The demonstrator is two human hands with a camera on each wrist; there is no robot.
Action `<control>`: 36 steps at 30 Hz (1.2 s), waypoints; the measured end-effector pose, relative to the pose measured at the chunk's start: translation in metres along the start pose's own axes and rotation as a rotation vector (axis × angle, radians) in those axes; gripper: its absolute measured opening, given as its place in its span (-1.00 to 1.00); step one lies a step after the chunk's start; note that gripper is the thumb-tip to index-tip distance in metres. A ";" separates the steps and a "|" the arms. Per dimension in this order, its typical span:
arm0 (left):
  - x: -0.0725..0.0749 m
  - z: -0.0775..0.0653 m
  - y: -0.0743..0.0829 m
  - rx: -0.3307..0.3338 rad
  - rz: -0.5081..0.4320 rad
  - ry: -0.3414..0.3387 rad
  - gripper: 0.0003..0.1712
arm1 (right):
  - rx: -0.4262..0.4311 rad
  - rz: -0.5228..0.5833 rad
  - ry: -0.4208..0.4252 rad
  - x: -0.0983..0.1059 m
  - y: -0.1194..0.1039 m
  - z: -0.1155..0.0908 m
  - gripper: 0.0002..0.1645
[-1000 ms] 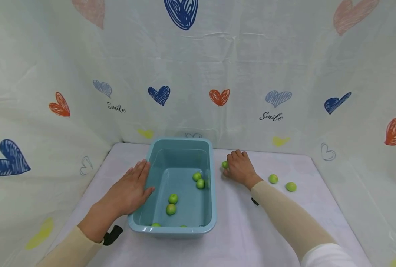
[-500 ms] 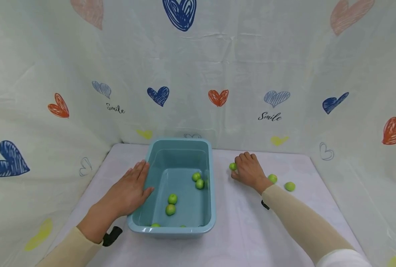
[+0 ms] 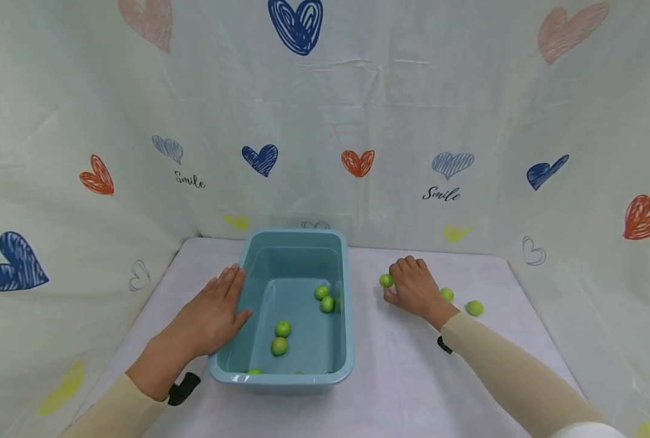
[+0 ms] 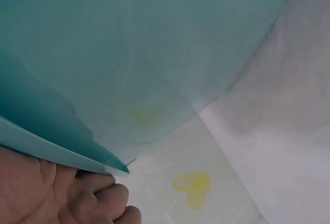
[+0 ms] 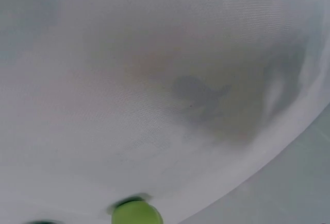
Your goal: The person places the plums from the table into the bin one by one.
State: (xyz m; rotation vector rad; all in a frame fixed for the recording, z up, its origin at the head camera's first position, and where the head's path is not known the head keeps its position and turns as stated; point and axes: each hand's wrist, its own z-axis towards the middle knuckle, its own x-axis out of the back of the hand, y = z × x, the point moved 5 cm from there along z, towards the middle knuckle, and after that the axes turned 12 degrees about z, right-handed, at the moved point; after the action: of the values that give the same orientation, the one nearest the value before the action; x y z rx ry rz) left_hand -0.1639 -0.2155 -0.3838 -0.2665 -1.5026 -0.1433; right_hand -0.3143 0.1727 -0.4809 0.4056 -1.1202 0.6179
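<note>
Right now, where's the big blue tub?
In the head view, the blue tub sits on the table a little left of centre, between the hands: the left hand touches its left rim, the right hand is off to its right.

Pale wall sheeting (image 3: 391,115) printed with coloured hearts (image 3: 260,159); whitish table (image 3: 391,371) below, apparently cloth-covered.

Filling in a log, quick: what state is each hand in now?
Left hand: open, resting against the blue tub.
Right hand: closed, holding a small green fruit.

Basin (image 3: 281,379) on table (image 3: 391,377), fruits (image 3: 279,346) inside (some paired), three fruits (image 3: 475,308) rightward.
</note>
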 end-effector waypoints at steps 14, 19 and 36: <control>-0.001 0.002 -0.001 -0.011 0.022 -0.011 -0.07 | 0.017 0.062 0.058 0.025 -0.013 -0.001 -0.59; -0.001 0.002 -0.001 -0.009 0.017 -0.020 -0.07 | 0.017 0.079 0.056 0.035 -0.022 0.004 -0.61; 0.001 0.002 -0.001 -0.004 0.026 -0.023 -0.07 | 0.065 0.163 0.174 0.081 -0.050 0.033 -0.61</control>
State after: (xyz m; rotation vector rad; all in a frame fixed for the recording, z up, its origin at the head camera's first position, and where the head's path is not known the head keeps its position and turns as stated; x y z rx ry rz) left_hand -0.1663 -0.2160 -0.3831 -0.2916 -1.5215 -0.1226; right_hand -0.2815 0.1359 -0.3935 0.3119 -0.9742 0.8190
